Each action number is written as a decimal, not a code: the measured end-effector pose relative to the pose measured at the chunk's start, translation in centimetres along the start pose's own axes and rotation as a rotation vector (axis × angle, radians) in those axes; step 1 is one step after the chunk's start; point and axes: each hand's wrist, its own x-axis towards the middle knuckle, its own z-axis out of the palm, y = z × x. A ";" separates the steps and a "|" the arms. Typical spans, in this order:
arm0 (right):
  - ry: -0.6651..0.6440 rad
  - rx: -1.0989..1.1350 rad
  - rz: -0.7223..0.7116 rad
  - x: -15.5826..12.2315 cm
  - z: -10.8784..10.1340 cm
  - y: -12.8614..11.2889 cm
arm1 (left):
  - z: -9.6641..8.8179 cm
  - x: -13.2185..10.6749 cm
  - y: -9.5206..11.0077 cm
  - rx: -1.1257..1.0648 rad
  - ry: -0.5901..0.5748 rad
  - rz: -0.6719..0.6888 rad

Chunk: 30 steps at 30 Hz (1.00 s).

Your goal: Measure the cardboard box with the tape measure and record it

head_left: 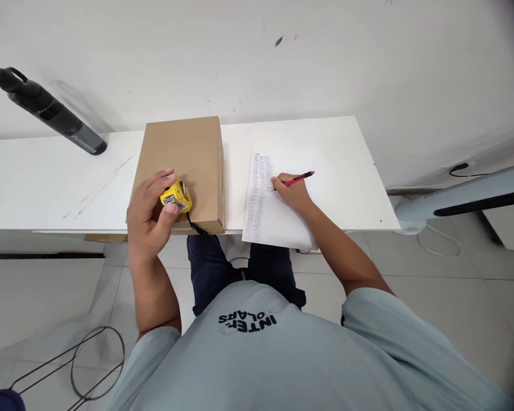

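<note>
My left hand (151,212) grips a yellow tape measure (177,197) over the near part of a brown cardboard box (184,145). A black wrist strap (196,227) hangs from the tape measure across the box's front edge. To the right of the box lies a white sheet of paper (278,225) with dense handwriting down its left side. On that sheet rests my right hand (292,191), closed round a red and black pen (298,178). The pen's tip is at the written lines, mostly hidden by my fingers.
The white shelf (334,154) runs along a wall and carries the box and paper. A dark bottle (55,114) stands at its far left. At the right is a pale blue post-like object (471,194). A thin-legged metal stool (98,365) is at the lower left.
</note>
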 end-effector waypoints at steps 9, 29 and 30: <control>0.041 -0.017 -0.037 0.2 0.2 0.6 | 0.2 -0.4 -0.3 0.017 0.010 -0.087; 0.011 -0.525 -0.151 0.7 0.8 -1.6 | 0.2 -0.8 0.0 0.081 0.059 -0.234; -0.030 -0.457 -0.228 -0.3 1.2 -2.4 | 0.2 -0.9 0.0 0.093 0.061 -0.212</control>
